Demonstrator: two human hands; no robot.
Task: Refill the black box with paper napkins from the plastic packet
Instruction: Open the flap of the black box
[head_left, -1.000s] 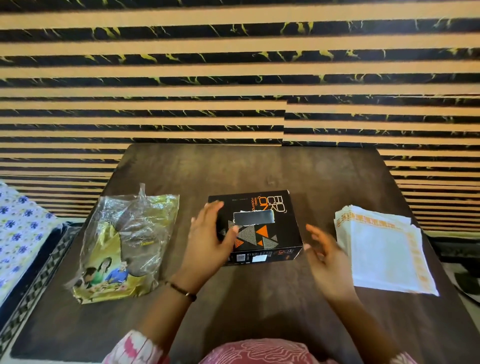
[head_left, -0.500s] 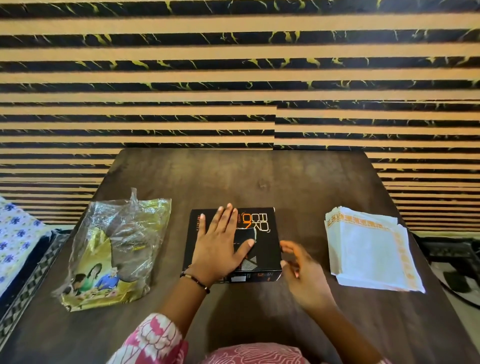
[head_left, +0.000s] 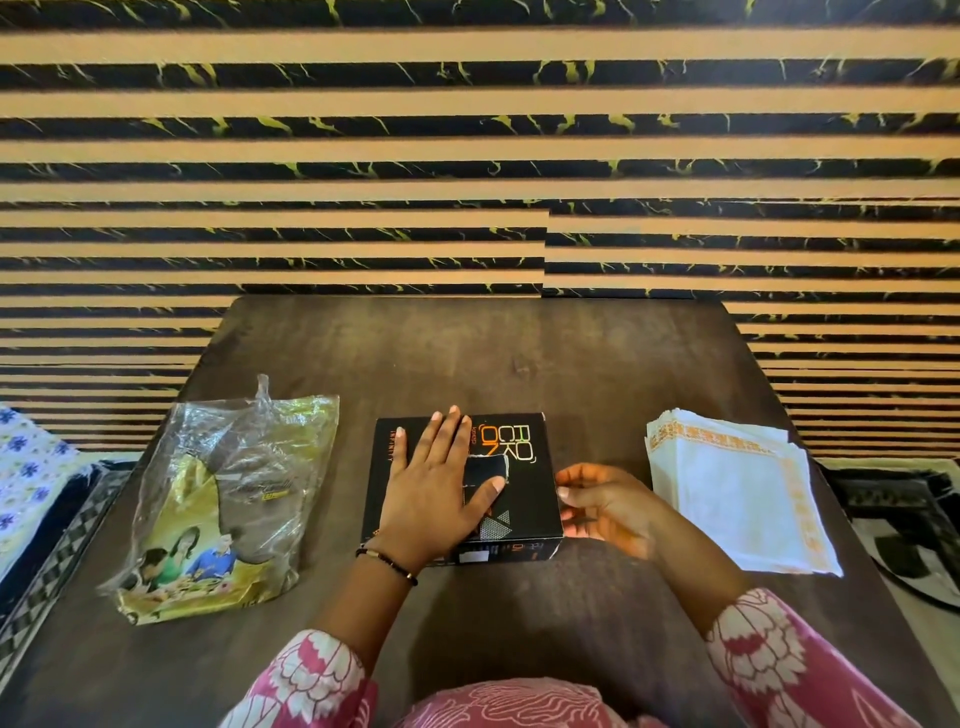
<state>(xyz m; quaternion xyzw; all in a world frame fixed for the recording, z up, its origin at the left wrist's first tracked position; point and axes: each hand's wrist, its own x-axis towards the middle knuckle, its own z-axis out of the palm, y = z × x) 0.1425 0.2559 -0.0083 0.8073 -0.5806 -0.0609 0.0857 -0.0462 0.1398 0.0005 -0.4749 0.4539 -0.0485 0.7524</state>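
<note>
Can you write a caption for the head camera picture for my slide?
Left hand flat on the black box, right hand at its side, napkins and plastic packet waiting.

A dark brown wooden table (head_left: 467, 353) carries three items in a row: a crumpled clear-and-yellow plastic packet (head_left: 223, 504) at left, a flat black cardboard box with orange lettering (head_left: 524, 467) at centre, and a stack of white orange-bordered paper napkins (head_left: 737, 493) at right.
</note>
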